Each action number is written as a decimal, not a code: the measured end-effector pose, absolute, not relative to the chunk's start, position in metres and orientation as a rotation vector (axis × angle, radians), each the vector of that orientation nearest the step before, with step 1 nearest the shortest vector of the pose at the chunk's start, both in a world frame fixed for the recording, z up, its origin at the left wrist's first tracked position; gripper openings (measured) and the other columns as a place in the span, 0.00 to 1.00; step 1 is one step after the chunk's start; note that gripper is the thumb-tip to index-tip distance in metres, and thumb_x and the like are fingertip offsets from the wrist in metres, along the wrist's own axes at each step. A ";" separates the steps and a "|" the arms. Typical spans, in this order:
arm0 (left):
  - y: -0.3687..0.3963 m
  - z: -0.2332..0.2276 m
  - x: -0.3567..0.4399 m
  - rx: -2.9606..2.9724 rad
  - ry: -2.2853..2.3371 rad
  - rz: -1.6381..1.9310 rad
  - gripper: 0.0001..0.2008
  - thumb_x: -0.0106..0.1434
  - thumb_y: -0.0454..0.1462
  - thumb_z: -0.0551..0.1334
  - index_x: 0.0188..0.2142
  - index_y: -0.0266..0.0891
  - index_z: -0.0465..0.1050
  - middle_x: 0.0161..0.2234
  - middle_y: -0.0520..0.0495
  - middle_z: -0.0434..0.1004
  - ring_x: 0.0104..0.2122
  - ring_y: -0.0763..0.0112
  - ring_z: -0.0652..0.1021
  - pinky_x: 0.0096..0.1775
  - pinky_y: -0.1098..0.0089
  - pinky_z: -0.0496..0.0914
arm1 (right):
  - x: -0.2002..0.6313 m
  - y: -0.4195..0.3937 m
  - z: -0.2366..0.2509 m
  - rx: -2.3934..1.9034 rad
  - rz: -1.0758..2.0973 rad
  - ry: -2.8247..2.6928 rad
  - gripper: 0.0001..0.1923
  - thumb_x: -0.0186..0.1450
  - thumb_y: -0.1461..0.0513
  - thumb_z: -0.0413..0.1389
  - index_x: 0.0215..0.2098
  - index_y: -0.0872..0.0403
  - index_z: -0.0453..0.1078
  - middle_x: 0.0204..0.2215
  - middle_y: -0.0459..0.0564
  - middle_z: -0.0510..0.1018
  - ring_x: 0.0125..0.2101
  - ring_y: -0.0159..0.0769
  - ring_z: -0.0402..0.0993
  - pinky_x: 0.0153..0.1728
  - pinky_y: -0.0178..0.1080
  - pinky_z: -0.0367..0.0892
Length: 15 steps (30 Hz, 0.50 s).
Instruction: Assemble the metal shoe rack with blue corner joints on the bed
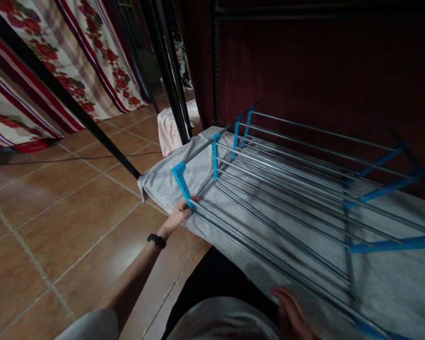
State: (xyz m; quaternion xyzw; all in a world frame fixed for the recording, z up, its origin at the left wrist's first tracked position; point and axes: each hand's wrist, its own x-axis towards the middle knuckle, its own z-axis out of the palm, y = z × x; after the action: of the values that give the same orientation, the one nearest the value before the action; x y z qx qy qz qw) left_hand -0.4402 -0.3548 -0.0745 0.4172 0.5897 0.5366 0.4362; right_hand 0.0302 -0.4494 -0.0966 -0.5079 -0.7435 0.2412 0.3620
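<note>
a towel (170, 182) lies under the rack's rails (286, 189), hanging cloths (56, 61) behind at left

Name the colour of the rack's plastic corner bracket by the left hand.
Bright blue bracket, clearest in the head view.

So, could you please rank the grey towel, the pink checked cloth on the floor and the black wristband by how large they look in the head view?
1. grey towel, largest by far.
2. pink checked cloth, though it lies farther away.
3. black wristband, smallest, on the left hand.
</note>
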 end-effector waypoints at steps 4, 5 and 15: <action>-0.354 -0.077 -0.450 1.272 1.422 1.139 0.29 0.50 0.31 0.61 0.54 0.40 0.74 0.52 0.45 0.78 0.52 0.58 0.76 0.58 0.59 0.65 | -0.071 -0.395 -0.093 -1.155 0.364 -2.416 0.23 0.73 0.64 0.44 0.64 0.51 0.64 0.58 0.55 0.74 0.57 0.40 0.72 0.57 0.44 0.71; -0.353 -0.077 -0.453 1.309 1.410 1.108 0.29 0.50 0.31 0.61 0.54 0.40 0.74 0.52 0.45 0.78 0.53 0.59 0.75 0.58 0.59 0.65 | -0.093 -0.382 -0.089 -1.198 0.294 -2.486 0.23 0.73 0.64 0.44 0.65 0.53 0.64 0.58 0.56 0.74 0.56 0.41 0.73 0.56 0.44 0.71; -0.349 -0.080 -0.463 1.377 1.380 1.027 0.21 0.56 0.41 0.70 0.49 0.41 0.78 0.53 0.43 0.77 0.54 0.57 0.75 0.60 0.58 0.65 | -0.150 -0.349 -0.082 -1.298 0.226 -2.770 0.20 0.74 0.66 0.45 0.58 0.53 0.71 0.56 0.58 0.76 0.52 0.41 0.78 0.51 0.38 0.73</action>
State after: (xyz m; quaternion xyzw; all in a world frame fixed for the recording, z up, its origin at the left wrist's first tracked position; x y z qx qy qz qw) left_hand -0.4625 -0.3494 -0.0802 0.5574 0.5587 0.4157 0.4520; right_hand -0.1504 -0.3486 -0.0816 -0.4229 -0.9024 0.0735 0.0372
